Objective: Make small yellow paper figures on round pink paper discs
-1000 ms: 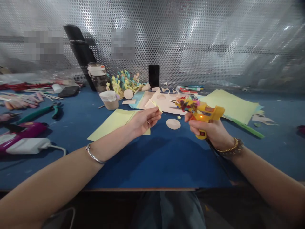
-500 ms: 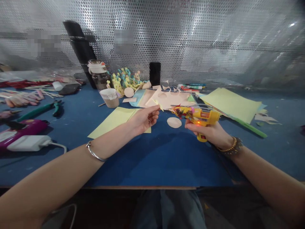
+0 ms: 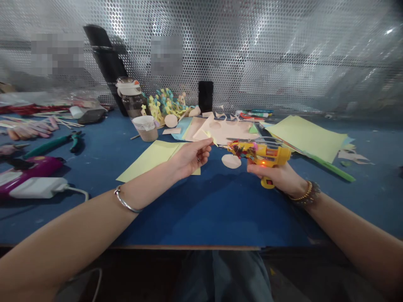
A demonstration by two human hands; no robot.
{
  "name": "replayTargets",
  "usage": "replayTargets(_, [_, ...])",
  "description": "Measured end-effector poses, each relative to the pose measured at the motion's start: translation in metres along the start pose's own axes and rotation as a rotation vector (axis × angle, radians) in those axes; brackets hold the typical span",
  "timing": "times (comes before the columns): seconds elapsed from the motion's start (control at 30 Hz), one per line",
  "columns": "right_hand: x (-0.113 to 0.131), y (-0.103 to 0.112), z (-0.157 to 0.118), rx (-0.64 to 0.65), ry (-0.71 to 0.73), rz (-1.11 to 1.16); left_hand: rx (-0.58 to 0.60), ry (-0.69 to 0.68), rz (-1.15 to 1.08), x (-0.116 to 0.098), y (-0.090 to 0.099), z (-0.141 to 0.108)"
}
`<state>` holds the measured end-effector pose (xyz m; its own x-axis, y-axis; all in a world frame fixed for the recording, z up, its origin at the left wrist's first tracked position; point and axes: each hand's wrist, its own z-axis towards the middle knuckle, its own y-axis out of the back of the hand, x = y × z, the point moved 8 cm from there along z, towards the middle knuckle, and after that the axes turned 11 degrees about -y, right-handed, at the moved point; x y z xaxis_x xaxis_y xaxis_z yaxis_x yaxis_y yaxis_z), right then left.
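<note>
The left hand [image 3: 191, 158] is pinching a small yellow paper scrap [image 3: 210, 138] between thumb and forefinger, its other fingers curling loosely, while the right hand [image 3: 273, 174] is gripping the handle of a yellow hot glue gun [image 3: 267, 154] with a small orange light glowing on its side. The gun is lying nearly level, its front end crusted with bits of coloured material and pointing left toward the scrap, the two apart by a short gap. Both hands are hovering above the blue counter [image 3: 204, 214] — a round peach paper disc [image 3: 231, 161] is lying just below the gun's nose, and a pale yellow paper sheet [image 3: 151, 167] is spreading out beneath the left hand. Just beyond, a peach paper sheet [image 3: 224, 131] with cut shapes is lying flat, and a pair of scissors [image 3: 242, 139] is resting on it, partly hidden behind the gun. A larger pale yellow paper sheet [image 3: 307, 138] is sitting off to the right, while a paper cup [image 3: 145, 128], a water bottle [image 3: 131, 98], an upright phone [image 3: 205, 96] and a yellow-and-teal paper cutout [image 3: 164, 107] are standing farther back — green-handled pliers [image 3: 53, 144] are lying over on the left.
</note>
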<state>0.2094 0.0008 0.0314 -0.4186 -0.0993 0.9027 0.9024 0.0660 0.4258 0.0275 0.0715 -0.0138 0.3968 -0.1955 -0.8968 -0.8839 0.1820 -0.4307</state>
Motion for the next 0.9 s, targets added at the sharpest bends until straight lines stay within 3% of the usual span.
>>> replayTargets(0.9, [-0.0018, -0.0015, 0.0013, 0.0, 0.001, -0.022, -0.006, -0.014, 0.019, -0.0028, -0.0019, -0.0041])
